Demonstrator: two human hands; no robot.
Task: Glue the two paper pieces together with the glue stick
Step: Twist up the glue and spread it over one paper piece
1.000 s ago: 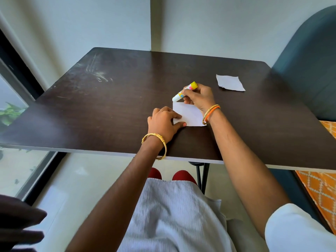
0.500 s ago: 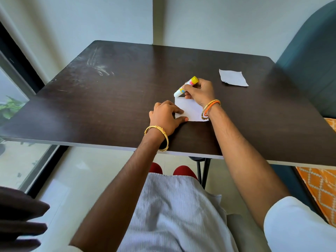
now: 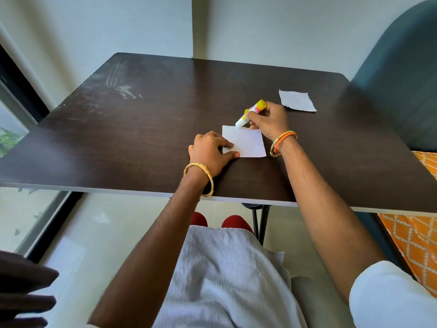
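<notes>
Basically same grip as half a second back, just shifted toward the far edge of the near white square paper piece (image 3: 246, 144) on the dark brown wooden table (image 3: 142, 138). Left hand (image 3: 209, 151) pinning that paper's left edge with curled fingers. Right hand (image 3: 268, 120) gripping the yellow-capped white glue stick (image 3: 250, 113), tilted, tip down-left touching the paper's top edge. Second white paper piece (image 3: 296, 100) lying apart, farther right.

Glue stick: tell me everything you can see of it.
The glue stick is a small tube, plastic by its look, with a white body, a pink and blue label and a yellow end. The right hand grips it, tilted, white tip down at the far edge of the near paper on the table.
</notes>
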